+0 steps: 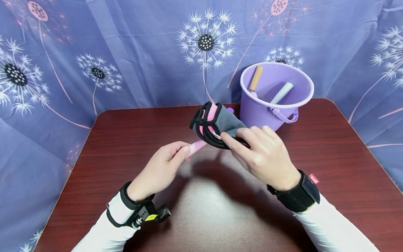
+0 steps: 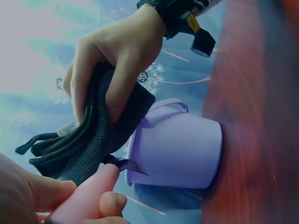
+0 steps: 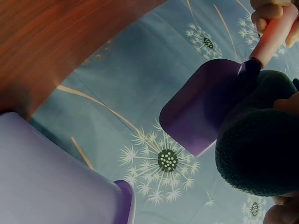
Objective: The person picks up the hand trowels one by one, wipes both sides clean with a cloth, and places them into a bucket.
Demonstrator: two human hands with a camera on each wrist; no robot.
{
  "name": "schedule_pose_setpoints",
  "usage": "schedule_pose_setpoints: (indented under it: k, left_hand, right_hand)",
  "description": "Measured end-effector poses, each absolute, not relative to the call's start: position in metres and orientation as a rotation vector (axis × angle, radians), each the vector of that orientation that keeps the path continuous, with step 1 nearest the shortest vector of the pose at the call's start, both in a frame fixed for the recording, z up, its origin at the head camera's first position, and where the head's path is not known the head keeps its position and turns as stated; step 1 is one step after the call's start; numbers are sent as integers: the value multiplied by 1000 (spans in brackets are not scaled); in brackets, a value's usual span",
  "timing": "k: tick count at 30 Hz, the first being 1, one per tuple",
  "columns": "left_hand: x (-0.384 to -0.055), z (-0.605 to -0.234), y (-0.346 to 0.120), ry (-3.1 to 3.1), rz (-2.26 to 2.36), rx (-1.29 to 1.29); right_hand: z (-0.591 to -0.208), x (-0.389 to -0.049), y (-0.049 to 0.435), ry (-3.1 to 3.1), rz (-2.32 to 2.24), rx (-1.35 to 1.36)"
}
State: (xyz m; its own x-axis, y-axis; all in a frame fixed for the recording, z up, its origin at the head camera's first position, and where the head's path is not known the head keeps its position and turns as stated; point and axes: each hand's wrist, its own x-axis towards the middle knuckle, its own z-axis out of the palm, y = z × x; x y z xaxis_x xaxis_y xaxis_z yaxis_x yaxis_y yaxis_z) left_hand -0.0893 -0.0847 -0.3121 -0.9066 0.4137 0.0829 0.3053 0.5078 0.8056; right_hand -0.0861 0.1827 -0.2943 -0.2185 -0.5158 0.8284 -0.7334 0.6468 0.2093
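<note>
My left hand grips the pink handle of a spatula, thumb along its top. The spatula's flat purple blade shows in the right wrist view, its neck partly hidden by cloth. In my right hand is a folded grey cloth with black edging and pink inside. The fingers and thumb hold the cloth from both sides in the left wrist view. In the head view the cloth covers most of the blade; only a bit of purple shows behind it.
A light purple bucket stands at the back right of the dark red wooden table. Inside lean a wooden handle and a pale blue handle. A blue dandelion-print curtain hangs behind the table.
</note>
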Motion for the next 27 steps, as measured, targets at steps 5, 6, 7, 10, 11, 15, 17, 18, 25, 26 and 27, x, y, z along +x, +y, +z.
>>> schedule_pose_setpoints:
  k: [5,6,7,10,11,15,17,18,25,26,27]
  left_hand:
    - [-89,-310,-86,2600,1354,626]
    - [-89,-309,-86,2601,1351,625]
    - [-88,-309,-86,2604,1346,626]
    - [-87,-308,-85,2615,1331,633]
    - [-87,-308,-85,2619,1326,635]
    - [-85,-308,-85,2629,1318,646]
    - [-84,-307,-85,2632,1317,650]
    - [-84,-307,-85,2633,1316,653]
    - [-82,-307,-84,2643,1310,663]
    - [-82,-306,-84,2643,1311,664]
    - [-82,-306,-84,2643,1312,665]
  right_hand:
    - [-296,-90,189,-1935,322,913]
    - [-297,-91,191,-1950,331,892]
    - [-297,-92,193,-1968,336,869]
    - [-299,-96,200,-2011,352,802]
    - [-300,-98,203,-2025,353,782]
    - [-302,-103,213,-2077,359,710]
    - [-304,-104,217,-2101,368,684]
    - [-305,-105,218,-2112,377,672]
    - [-308,-106,224,-2175,516,564]
    - [-307,-106,224,-2184,562,548]
    - [-307,-106,225,-2191,612,535]
